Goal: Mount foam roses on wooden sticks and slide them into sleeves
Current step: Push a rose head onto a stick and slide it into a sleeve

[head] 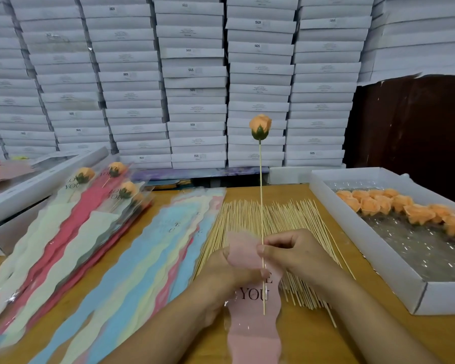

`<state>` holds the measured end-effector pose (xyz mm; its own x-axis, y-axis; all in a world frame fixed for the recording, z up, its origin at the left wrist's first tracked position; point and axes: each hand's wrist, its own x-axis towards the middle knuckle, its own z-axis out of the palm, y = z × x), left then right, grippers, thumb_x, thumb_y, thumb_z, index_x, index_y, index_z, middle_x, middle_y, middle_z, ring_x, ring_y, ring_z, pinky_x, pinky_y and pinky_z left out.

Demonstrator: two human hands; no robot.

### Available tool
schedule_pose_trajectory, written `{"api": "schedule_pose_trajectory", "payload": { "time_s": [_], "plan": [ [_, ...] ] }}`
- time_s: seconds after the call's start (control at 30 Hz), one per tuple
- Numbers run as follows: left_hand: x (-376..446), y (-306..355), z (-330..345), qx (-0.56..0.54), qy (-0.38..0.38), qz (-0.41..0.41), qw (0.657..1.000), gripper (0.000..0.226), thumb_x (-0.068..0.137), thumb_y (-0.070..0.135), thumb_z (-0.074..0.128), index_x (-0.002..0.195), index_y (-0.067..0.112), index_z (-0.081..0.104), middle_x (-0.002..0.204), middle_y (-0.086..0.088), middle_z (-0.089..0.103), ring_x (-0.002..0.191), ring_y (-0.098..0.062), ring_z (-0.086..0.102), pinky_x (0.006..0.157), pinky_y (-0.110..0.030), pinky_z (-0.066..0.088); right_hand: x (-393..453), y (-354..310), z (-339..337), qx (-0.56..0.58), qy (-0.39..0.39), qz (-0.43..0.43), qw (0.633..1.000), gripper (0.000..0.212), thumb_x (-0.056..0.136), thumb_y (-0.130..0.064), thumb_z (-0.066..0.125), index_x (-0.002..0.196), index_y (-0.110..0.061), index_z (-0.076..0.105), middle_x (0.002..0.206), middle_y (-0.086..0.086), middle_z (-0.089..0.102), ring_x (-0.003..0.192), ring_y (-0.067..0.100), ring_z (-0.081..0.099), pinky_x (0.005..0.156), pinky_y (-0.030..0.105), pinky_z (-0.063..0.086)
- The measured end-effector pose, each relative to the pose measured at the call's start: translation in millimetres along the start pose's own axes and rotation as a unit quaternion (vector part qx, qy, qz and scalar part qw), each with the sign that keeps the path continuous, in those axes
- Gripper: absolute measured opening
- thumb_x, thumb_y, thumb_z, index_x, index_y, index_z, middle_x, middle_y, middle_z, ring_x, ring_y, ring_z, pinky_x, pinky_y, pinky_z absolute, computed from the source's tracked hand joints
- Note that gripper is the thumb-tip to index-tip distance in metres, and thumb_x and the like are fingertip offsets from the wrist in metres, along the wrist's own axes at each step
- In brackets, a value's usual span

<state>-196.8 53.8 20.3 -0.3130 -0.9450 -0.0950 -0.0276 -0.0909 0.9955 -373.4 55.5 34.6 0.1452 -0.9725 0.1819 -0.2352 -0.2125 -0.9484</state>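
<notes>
Right hand (297, 254) pinches the stick (261, 195), rose (260, 126) upright on top. Left hand (230, 269) grips the pink sleeve (252, 332). Step in hand: sleeving; the stick's lower end is already in. Next: push it down until the rose seats.

A packing workshop with stockroom stacks

White flat boxes (195, 74) are stacked wall-high behind the bench (313, 337), on which loose sticks (260, 216), sleeve piles (147, 245) and a tray of foam roses (410, 208) are laid out.
</notes>
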Motion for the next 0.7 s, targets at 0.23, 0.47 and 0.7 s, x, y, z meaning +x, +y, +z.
{"api": "schedule_pose_trajectory", "payload": {
  "time_s": [0.23,0.47,0.7],
  "plan": [
    [3.2,-0.3,-1.0,-0.013,0.0,-0.003,1.0,0.034,0.104,0.031,0.051,0.096,0.013,0.078,0.099,-0.016,0.077,0.093,-0.03,0.075,0.089,-0.041,0.058,0.4,-0.3,-2.5,-0.001,0.014,0.034,0.999,0.018,0.089,-0.015,0.071,0.075,-0.02,0.081,0.072,-0.002,0.075,0.061,0.001,0.064,0.051,0.01,0.044],
    [10.2,-5.0,-8.4,-0.029,0.052,0.008,0.998,0.038,0.105,0.03,0.05,0.085,0.017,0.079,0.094,-0.021,0.076,0.085,-0.036,0.074,0.085,-0.053,0.058,0.3,1.3,-5.2,0.009,0.038,0.063,0.997,0.016,0.087,-0.021,0.074,0.077,-0.031,0.081,0.086,-0.015,0.076,0.074,0.005,0.07,0.063,0.018,0.053],
    [13.7,-7.8,-10.8,-0.074,0.054,0.0,0.996,0.027,0.101,0.026,0.057,0.097,0.008,0.076,0.099,-0.027,0.074,0.085,-0.038,0.072,0.087,-0.057,0.054,2.4,2.8,-11.5,0.101,0.049,0.108,0.988,0.006,0.085,-0.013,0.076,0.083,-0.015,0.082,0.092,0.003,0.078,0.09,0.019,0.074,0.079,0.029,0.059]
  ]
}}
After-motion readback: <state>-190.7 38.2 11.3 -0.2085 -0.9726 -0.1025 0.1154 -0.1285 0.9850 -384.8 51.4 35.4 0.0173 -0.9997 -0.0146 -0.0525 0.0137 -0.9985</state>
